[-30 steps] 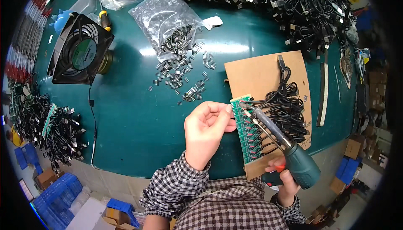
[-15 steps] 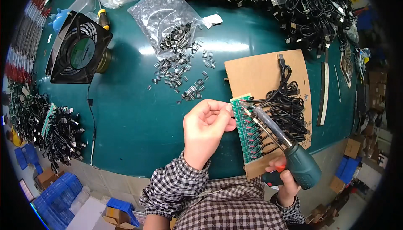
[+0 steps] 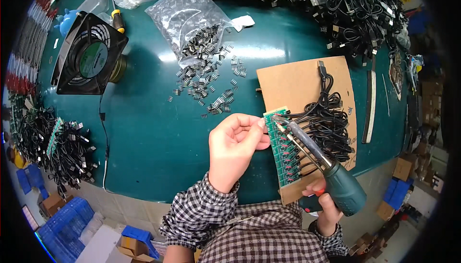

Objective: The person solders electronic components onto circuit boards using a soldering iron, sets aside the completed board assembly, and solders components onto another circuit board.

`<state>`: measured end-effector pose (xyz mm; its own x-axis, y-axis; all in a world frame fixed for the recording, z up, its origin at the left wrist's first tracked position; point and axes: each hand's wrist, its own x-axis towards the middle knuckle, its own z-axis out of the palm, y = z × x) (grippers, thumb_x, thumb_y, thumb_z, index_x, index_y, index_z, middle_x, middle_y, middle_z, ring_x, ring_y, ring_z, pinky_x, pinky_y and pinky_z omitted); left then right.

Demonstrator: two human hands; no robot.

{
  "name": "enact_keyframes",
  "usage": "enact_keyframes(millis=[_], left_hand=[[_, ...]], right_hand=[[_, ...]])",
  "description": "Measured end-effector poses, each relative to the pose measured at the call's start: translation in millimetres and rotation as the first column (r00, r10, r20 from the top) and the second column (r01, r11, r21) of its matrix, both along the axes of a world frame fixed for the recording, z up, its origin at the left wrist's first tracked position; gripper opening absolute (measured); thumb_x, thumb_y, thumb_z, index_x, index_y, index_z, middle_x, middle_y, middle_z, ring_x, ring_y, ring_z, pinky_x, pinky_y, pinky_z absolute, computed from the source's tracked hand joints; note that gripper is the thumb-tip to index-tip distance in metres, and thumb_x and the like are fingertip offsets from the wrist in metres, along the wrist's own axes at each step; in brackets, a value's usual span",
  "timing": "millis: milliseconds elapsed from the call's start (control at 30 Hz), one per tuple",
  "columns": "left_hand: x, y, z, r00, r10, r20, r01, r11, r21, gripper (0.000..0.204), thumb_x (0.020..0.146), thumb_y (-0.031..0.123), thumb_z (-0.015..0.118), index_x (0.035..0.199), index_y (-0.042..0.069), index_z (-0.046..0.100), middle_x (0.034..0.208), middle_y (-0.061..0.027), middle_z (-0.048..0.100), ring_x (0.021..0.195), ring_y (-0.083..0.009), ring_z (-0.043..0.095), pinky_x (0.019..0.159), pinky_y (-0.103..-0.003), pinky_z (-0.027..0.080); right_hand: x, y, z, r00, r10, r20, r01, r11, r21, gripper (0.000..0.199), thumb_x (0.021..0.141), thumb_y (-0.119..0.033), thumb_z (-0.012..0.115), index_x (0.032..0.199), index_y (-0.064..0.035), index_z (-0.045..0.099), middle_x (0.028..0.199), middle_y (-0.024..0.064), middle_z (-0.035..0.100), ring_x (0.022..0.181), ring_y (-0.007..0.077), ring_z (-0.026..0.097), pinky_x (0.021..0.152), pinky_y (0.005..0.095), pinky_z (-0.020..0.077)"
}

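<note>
My right hand (image 3: 327, 205) grips a dark green soldering gun (image 3: 345, 190) with a red trigger. Its metal barrel slants up to the left, and the tip meets the upper end of a green circuit board strip (image 3: 283, 152). A thin feed tube runs beside the barrel. My left hand (image 3: 235, 150) is closed in a pinch, thumb and finger against the board's upper left edge; whatever lies between the fingertips is hidden. Black USB cables (image 3: 329, 128) lead from the board's right side. Board and cables lie on a brown cardboard sheet (image 3: 288, 83).
Small black-and-silver connectors (image 3: 201, 78) spill from a clear plastic bag (image 3: 185, 16). A black fan (image 3: 89, 56) stands at left, near a yellow-black screwdriver (image 3: 118, 22). Cable heaps lie at far right (image 3: 360, 13) and left (image 3: 72, 157). A flat strip (image 3: 370, 107) lies right of the cardboard.
Hardly anything differs. The soldering gun's body has shifted very slightly left, its tip still at the board's upper end. My left hand stays at the board's edge.
</note>
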<state>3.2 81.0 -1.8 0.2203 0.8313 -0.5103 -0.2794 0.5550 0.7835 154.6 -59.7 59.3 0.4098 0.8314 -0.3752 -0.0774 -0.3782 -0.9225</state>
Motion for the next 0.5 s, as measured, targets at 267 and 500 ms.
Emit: enact_keyframes(millis=[267,500], left_hand=[[-0.7,0.4,-1.4,1.000,-0.013,0.017,0.014,1.000,-0.005,0.013,0.086,0.007,0.055,0.087,-0.006,0.056,0.078,-0.0115,0.063,0.065,-0.0138,0.062,0.061,-0.023,0.053],[-1.0,-0.7,-1.9,1.000,-0.006,0.022,0.006,1.000,-0.006,0.014,0.086,0.008,0.056,0.087,-0.006,0.056,0.078,-0.0115,0.062,0.064,-0.0136,0.062,0.061,-0.023,0.053]], right_hand=[[-0.2,1.1,0.5,1.000,0.018,-0.001,-0.018,1.000,-0.014,0.033,0.077,-0.024,0.059,0.089,0.0051,0.052,0.080,0.0154,0.055,0.070,0.0236,0.057,0.065,0.0337,0.0503],[-1.7,-1.1,-1.4,1.000,-0.007,-0.003,0.007,1.000,-0.019,0.032,0.076,-0.025,0.059,0.088,0.0042,0.052,0.079,0.0151,0.055,0.069,0.0232,0.057,0.065,0.0336,0.0494]])
